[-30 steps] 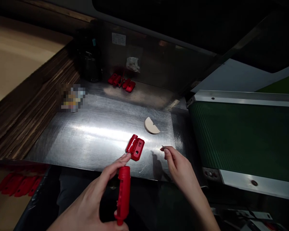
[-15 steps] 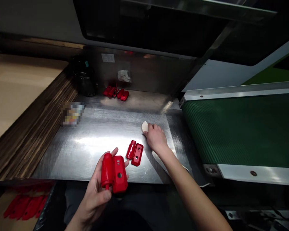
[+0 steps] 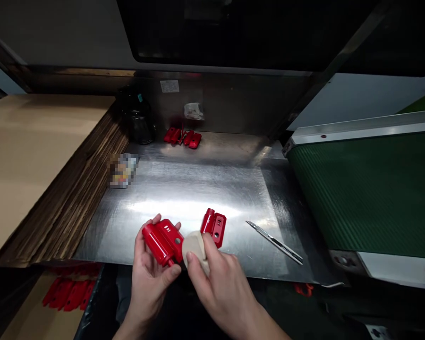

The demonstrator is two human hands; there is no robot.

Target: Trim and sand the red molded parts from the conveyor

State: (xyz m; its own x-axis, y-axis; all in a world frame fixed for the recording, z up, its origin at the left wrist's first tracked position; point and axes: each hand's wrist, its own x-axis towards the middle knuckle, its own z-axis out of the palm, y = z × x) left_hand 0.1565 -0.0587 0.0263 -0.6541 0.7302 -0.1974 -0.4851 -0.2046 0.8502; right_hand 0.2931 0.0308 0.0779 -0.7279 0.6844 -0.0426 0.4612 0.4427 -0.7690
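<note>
Glare streaks the metal tabletop (image 3: 230, 179) amid otherwise dim surroundings.

Picked up the pad (image 3: 193, 246) with the right hand (image 3: 222, 275) and brought it beside the part (image 3: 158, 243) in the left hand (image 3: 148, 279). Turned that part face-up. Laid the knife (image 3: 274, 242) down, right of both grips.

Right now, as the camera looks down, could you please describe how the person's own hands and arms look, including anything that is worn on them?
The left hand and right hand are bare, without gloves. No ring shows on the visible fingers. No watch, sleeve or marking shows on the left wrist or right forearm.
</note>
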